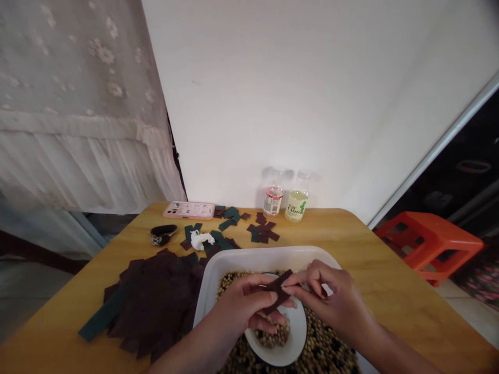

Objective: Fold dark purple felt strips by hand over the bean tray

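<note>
Between thumb and fingers, my left hand (247, 306) holds a dark brown strip (281, 292) above a white bowl (290, 345). Thumb and forefinger of my right hand (327, 296) are pinched at the strip's upper right edge. Small round beads (273, 337) lie in the bowl, partly hidden by my left fingers. The bowl rests in a white tub (268, 254) filled with many more dark and tan beads (327, 345).
A large heap of dark brown and green pieces (156, 301) covers the table's left side. Behind are a phone (189, 210), a black strap (163, 234), crumpled tissue (201, 239) and two bottles (273, 200) (297, 204). An orange stool (432, 239) stands at right.
</note>
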### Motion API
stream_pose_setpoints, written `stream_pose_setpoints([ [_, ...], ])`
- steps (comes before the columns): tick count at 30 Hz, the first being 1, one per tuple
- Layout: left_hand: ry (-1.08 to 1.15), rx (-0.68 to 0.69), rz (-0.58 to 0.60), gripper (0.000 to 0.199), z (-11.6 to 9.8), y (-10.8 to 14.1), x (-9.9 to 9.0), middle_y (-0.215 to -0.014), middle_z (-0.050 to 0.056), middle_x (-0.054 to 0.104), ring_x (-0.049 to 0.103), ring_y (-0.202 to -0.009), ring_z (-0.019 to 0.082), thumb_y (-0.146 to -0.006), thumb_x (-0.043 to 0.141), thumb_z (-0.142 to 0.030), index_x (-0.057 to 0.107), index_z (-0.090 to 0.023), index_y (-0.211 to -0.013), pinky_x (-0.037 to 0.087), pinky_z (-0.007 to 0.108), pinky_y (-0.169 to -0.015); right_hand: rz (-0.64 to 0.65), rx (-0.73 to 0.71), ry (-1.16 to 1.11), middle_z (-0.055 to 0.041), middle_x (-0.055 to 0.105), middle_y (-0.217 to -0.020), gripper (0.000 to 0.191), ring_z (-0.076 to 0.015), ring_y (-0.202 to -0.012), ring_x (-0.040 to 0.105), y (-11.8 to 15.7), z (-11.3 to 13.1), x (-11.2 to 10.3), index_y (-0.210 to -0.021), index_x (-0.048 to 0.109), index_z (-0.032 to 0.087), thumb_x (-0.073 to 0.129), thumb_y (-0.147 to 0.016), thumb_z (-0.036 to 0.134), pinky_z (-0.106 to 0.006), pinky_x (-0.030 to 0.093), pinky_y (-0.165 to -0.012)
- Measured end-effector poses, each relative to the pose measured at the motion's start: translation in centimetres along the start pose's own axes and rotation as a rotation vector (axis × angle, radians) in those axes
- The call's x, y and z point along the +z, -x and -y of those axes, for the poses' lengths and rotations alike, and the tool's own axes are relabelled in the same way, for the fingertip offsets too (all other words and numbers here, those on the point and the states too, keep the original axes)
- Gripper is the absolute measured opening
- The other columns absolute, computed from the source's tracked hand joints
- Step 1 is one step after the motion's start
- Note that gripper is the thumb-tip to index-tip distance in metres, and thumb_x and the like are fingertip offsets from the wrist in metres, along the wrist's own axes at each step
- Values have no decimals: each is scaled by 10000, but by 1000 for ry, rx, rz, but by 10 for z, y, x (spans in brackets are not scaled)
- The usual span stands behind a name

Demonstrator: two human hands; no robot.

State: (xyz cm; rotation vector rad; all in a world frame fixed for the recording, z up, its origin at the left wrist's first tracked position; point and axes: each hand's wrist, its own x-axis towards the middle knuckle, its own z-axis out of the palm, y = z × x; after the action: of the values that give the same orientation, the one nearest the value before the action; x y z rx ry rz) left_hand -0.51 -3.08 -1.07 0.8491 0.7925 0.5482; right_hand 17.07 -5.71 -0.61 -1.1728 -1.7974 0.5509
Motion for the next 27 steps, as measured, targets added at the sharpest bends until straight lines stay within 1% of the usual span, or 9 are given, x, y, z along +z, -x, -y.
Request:
stream_pose_setpoints([
  [3,-1,5,5,288,0,0,1,-761,44,689,612,-532,91,-591,687,-296,645,-143,-830,459,164,-471,-5,8,16,-17,683,-628,380,-182,-676,679,0,1,0,-555,254,231,574,-758,197,-231,486,-475],
  [6,9,1,-8,294,-1,1,2,-757,51,694,626,-540,104,-578,698,-289,641,-139,-823,457,164,-464,-24,3,6,-13,669,-599,379,-188,-685,679,1,3,-1,-550,255,231,569,-762,205,-237,493,-489],
  [9,50,-11,-40,309,-3,1,2,-748,56,699,653,-610,141,-557,715,-272,631,-140,-823,467,174,-480,-49,7,21,-5,648,-571,384,-194,-703,681,3,4,-2,-550,253,229,570,-767,203,-233,493,-490],
  [13,96,-22,-81,260,-3,2,2,-727,51,702,662,-735,170,-566,715,-231,630,-142,-795,491,186,-540,-55,-83,64,13,583,-524,406,-188,-673,679,3,4,0,-541,248,223,584,-766,189,-215,470,-458],
  [16,151,-30,-83,248,-1,2,2,-764,65,704,659,-780,182,-591,703,-212,625,-135,-813,504,206,-587,-110,-112,74,31,512,-492,419,-183,-660,677,3,4,1,-539,239,222,583,-774,181,-204,466,-451],
  [18,197,-25,-98,252,0,2,3,-760,65,704,662,-769,188,-588,705,-189,615,-132,-816,514,227,-606,-120,-137,85,37,509,-490,421,-172,-642,673,3,5,1,-540,237,219,583,-774,165,-199,467,-460],
  [22,234,-25,-99,246,0,3,5,-699,49,698,669,-680,182,-584,698,-141,591,-125,-806,533,265,-620,-82,-289,118,31,578,-535,394,-141,-617,660,5,7,2,-545,276,207,591,-760,111,-194,465,-481],
  [25,255,-44,-87,222,-1,3,5,-742,74,703,668,-734,197,-596,688,-130,573,-134,-786,537,258,-602,-149,-275,152,43,521,-492,394,-152,-652,666,6,7,2,-537,289,208,600,-756,107,-187,464,-471],
  [27,265,-35,-53,218,0,3,5,-745,70,703,668,-732,189,-611,686,-133,573,-135,-797,537,255,-612,-154,-278,158,54,479,-465,394,-149,-639,665,6,7,2,-532,293,209,600,-756,107,-179,457,-453],
])
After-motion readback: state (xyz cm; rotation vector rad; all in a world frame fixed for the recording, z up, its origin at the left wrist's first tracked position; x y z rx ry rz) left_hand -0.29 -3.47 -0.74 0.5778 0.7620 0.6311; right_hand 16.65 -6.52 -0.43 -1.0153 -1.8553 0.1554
